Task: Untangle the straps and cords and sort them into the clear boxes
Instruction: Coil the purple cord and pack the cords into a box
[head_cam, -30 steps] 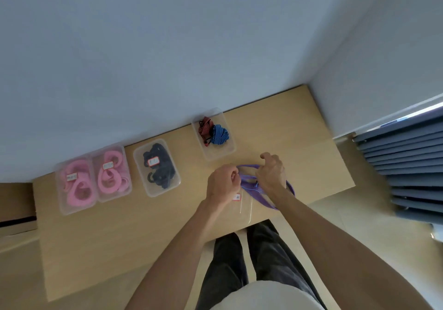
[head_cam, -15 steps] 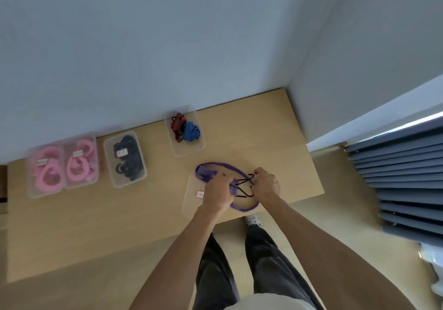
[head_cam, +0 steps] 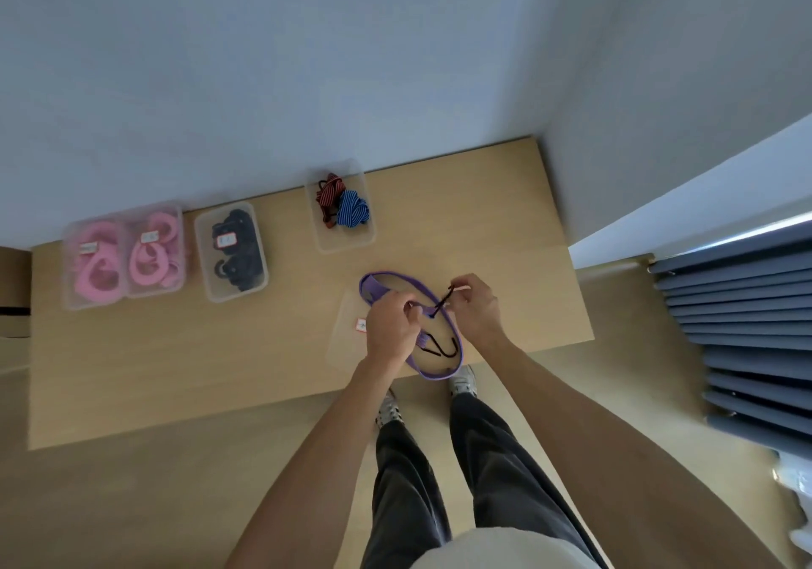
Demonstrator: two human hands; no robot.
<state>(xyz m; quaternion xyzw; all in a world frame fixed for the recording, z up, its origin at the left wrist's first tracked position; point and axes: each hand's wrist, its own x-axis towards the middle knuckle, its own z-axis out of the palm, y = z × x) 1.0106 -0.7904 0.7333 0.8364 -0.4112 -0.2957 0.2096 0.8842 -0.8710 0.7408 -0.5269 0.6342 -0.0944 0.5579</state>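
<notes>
We've got our right hand (head_cam: 476, 304) pinching the end of a thin black cord (head_cam: 443, 300) between thumb and forefinger, pulled taut toward the purple strap (head_cam: 397, 279). Left hand (head_cam: 390, 326) has fingers curled round the strap where the cord meets it; exact grip on the cord there we can't tell. More black cord loops lie inside the strap's oval, near the table's front edge. The strap loop sits over a clear box (head_cam: 345, 326) with a white label, near the front edge of the wooden table (head_cam: 175, 370), right of centre. Toward the back edge, another clear box (head_cam: 345, 236) holds a red striped cord bundle (head_cam: 328, 197) and a blue striped cord bundle (head_cam: 353, 210), touching each other. Left of it, a box (head_cam: 206, 283) with black straps (head_cam: 239, 245) and a label. At the back-left corner, two boxes side by side: one (head_cam: 72, 298) with pink straps (head_cam: 99, 261), the next (head_cam: 178, 283) with pink straps too (head_cam: 151, 256). Both arms are bare, reaching from the front edge.
</notes>
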